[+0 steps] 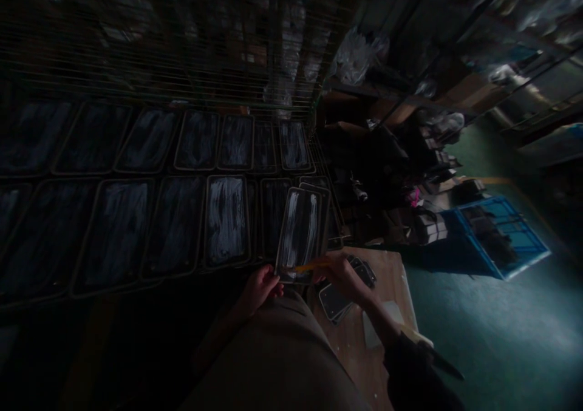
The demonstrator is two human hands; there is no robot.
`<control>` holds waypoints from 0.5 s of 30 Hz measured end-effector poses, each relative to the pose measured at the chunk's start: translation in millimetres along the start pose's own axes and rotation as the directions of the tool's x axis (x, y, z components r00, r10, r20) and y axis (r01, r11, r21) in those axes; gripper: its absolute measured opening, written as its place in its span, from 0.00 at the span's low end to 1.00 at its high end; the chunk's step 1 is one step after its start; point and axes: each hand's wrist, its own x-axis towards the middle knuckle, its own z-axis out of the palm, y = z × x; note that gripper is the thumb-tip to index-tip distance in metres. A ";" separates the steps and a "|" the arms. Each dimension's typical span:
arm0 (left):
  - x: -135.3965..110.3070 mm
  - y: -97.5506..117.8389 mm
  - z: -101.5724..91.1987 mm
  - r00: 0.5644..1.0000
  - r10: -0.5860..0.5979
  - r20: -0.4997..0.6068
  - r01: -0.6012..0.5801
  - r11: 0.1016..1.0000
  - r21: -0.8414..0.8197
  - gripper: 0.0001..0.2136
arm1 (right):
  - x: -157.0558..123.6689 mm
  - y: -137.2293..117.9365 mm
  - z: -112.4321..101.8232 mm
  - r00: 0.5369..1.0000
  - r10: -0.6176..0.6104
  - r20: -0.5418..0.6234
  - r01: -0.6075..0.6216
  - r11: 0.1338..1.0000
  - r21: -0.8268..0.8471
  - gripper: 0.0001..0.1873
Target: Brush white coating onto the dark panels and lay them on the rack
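In the dim head view, my left hand (260,291) pinches the lower left corner of a dark rectangular panel (299,229) with rounded corners. White streaks run lengthwise over the panel's face, with a darker strip down the middle. My right hand (339,272) is closed around the orange handle of a brush (310,266), which lies across the lower end of the panel. The brush tip is near the left edge; its bristles are too dark to make out. Similar panels lie behind and to the left, among them one heavily streaked with white (226,220).
Two rows of streaked panels stretch left in front of a wire mesh rack (182,53). A wooden board (385,268) at my right carries a stack of panels (336,298) and a pale sheet (380,323). A blue crate (494,238) stands on the green floor beyond.
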 end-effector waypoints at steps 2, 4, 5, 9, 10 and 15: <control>-0.2 0.4 0.5 1.000 0.003 0.004 -0.003 1.000 0.020 0.15 | 6.3 7.4 -9.5 0.992 0.002 -0.123 -0.002 1.000 0.000 0.15; 0.1 -0.1 0.9 1.000 0.006 0.005 -0.006 0.999 0.039 0.14 | 20.3 14.7 -25.1 0.951 -0.020 -0.308 -0.001 0.998 -0.068 0.16; 0.5 -0.8 1.1 1.000 0.008 0.001 -0.008 0.999 0.043 0.14 | 29.1 18.1 -33.7 0.919 -0.044 -0.392 -0.003 0.993 -0.118 0.16; 2.9 -5.6 1.3 1.000 -0.010 -0.018 0.011 0.999 0.042 0.14 | 66.9 28.9 -59.7 0.827 -0.147 -0.543 -0.006 0.963 -0.270 0.15; 3.2 -6.5 1.2 1.000 -0.017 -0.020 0.018 0.999 0.041 0.15 | 74.8 30.8 -62.4 0.818 -0.161 -0.552 -0.007 0.957 -0.291 0.15; 2.1 -6.1 -0.2 0.999 -0.020 -0.026 0.021 0.999 0.030 0.13 | 84.0 28.8 -54.9 0.858 -0.188 -0.477 -0.023 0.915 -0.403 0.14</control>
